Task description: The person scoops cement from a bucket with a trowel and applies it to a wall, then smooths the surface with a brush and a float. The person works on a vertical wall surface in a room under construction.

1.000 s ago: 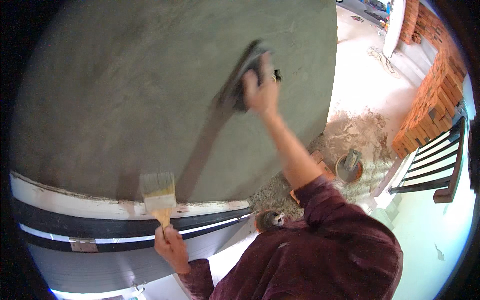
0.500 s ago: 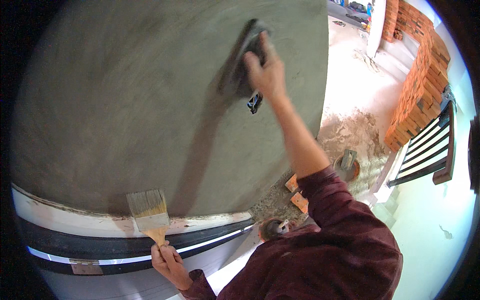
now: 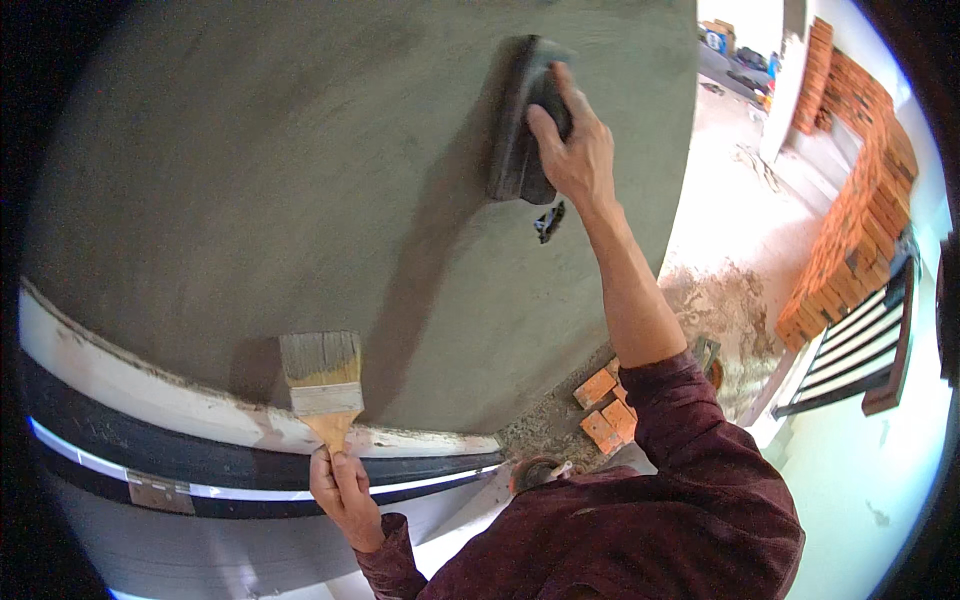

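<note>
Float (image 3: pixel 512 145), dark, up against grey wall (image 3: pixel 220 200), just above small hole (image 3: pixel 548 222). I see R hand (image 3: pixel 582 155) gripping it, index stretched along. L hand (image 3: pixel 345 497) pinches wide brush (image 3: pixel 325 385) by its wooden end, bristles up; can't tell if they touch wall. Orange bricks (image 3: pixel 602 432) on floor (image 3: pixel 720 200), rt of brush.

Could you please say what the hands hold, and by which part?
Left hand: the brush, by its wooden handle. Right hand: the dark float, by its back grip.
</note>
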### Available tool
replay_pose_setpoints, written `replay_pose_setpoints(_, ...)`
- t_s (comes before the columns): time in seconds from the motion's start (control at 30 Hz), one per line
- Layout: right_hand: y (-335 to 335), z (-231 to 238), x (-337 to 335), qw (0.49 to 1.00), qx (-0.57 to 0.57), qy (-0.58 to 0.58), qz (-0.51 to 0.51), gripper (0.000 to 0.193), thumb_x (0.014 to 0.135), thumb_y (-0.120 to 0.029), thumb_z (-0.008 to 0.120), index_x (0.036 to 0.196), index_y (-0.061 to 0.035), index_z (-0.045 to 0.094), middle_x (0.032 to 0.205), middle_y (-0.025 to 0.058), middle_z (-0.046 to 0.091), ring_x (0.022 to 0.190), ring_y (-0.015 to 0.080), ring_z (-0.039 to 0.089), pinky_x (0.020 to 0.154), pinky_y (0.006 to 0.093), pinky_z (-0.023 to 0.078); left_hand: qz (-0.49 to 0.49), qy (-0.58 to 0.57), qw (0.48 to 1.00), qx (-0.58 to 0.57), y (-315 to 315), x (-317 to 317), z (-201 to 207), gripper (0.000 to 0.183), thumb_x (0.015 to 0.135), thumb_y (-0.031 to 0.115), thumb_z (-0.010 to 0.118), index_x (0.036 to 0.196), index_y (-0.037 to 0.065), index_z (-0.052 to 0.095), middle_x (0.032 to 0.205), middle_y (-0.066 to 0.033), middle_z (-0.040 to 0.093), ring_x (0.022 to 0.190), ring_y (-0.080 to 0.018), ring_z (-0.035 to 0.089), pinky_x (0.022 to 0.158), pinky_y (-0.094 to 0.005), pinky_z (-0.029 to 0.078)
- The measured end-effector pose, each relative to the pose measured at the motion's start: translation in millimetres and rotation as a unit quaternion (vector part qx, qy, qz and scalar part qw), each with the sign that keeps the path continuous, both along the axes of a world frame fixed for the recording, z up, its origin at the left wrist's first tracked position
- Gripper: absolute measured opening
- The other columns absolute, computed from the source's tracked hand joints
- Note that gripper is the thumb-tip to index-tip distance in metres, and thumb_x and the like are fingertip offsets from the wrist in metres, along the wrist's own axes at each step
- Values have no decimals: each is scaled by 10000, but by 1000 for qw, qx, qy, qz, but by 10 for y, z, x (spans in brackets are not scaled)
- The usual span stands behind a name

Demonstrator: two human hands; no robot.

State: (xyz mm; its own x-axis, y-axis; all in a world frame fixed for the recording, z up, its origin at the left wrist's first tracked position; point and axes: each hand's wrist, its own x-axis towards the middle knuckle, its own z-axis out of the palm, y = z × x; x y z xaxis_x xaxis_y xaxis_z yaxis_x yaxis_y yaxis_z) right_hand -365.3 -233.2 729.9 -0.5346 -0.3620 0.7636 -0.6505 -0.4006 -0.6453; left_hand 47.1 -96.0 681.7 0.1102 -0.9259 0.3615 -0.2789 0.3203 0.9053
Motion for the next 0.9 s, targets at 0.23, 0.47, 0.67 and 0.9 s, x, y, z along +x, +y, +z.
replay_pose_setpoints(0.23, 206, -1185, 1980, 908, 182, 342, 159, 769, 863, -244, 649, 1521, -259, 252, 870, 128, 643, 732, 300, 668, 592, 422, 569, 23, 43, 999, 4, -18, 38, 62, 229, 993, 193, 461, 913, -2, 550, 651, 60, 394, 551, -5, 313, 460, -185, 211)
replay_pose_setpoints(0.47, 235, -409, 944, 996, 19, 55, 67, 569, 890, -218, 611, 1413, -71, 444, 1155, 238, 638, 972, 389, 661, 815, 423, 542, -8, 47, 999, 7, 137, 144, 50, 241, 997, 203, 462, 993, -4, 586, 672, 62, 427, 551, -2, 326, 456, -181, 223)
replay_pose_setpoints(0.67, -142, -24, 1212, 990, -34, 133, 8, 678, 877, -184, 611, 1486, -119, 320, 915, 218, 672, 825, 385, 671, 674, 471, 547, 39, 104, 994, -8, 173, 149, -211, 218, 988, 180, 470, 982, -6, 583, 710, 35, 454, 549, -21, 336, 451, -202, 246)
replay_pose_setpoints(0.9, 813, -2146, 1845, 867, 299, 289, 276, 637, 877, -262, 613, 1467, -238, 375, 1032, 164, 679, 903, 388, 668, 778, 462, 558, -61, -103, 982, -148, -419, -280, 49, 224, 983, 199, 509, 998, -12, 584, 729, -45, 552, 632, -94, 500, 541, -276, 398)
